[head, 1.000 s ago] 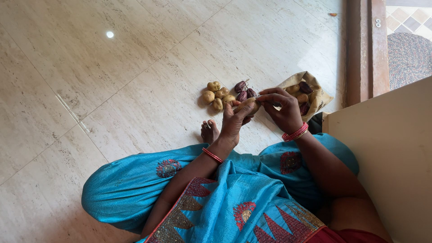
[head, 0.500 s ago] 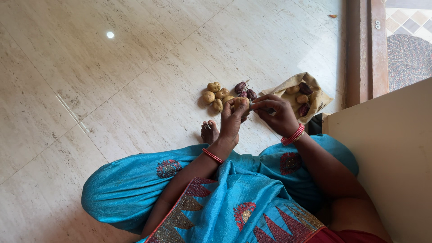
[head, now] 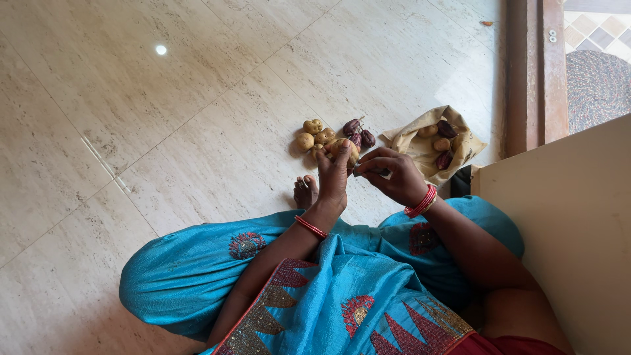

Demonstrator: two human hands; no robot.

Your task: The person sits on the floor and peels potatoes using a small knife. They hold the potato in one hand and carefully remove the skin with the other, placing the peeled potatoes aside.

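Observation:
My left hand point(head: 334, 176) is raised over my lap and grips a pale brown potato point(head: 344, 148) at its fingertips. My right hand point(head: 393, 176) is just to the right of it, fingers curled around a small dark tool point(head: 369, 172) whose kind I cannot tell. The tool's tip points at the potato. Red bangles sit on both wrists. Just beyond my hands a small heap of potatoes point(head: 311, 139) lies on the floor, with a few dark purple vegetables point(head: 358, 131) beside it.
An open brown paper bag point(head: 413, 135) holding more potatoes and purple vegetables lies on the pale tiled floor point(head: 184, 98) to the right. A wooden door frame point(head: 534, 72) stands behind it. A cream panel point(head: 565, 217) is at my right side. My blue garment point(head: 197, 269) covers my crossed legs.
Both hands have drawn back toward my lap. The potato, held lengthwise between both hands before, now sits in my left hand alone, and my right hand has pulled away with the tool.

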